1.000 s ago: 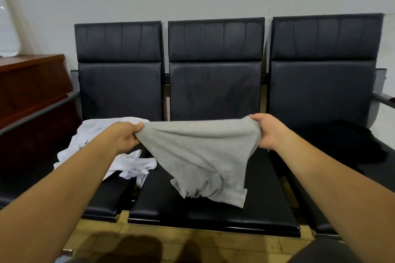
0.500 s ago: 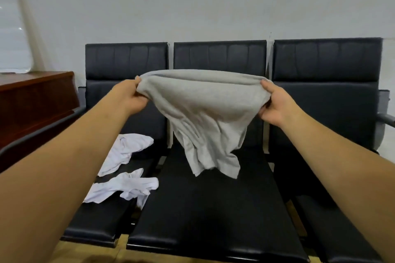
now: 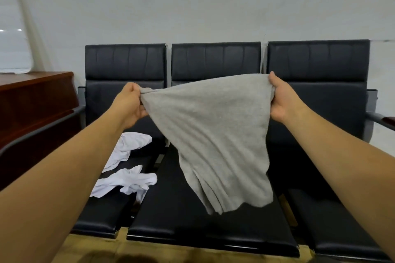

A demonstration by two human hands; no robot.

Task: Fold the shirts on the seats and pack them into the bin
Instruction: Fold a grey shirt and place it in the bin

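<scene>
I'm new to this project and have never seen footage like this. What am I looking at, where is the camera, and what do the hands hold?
There is no machine: a person works with bare hands. The picture comes from a camera on their head, looking forward and down. The left hand and right hand each grip an edge of a grey shirt, spread in the air above the middle seat. White clothing lies crumpled on the left seat. A wooden cabinet stands far left.

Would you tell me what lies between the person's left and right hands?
The grey shirt spans it, gripped by the left hand and right hand; the head view shows this.
</scene>
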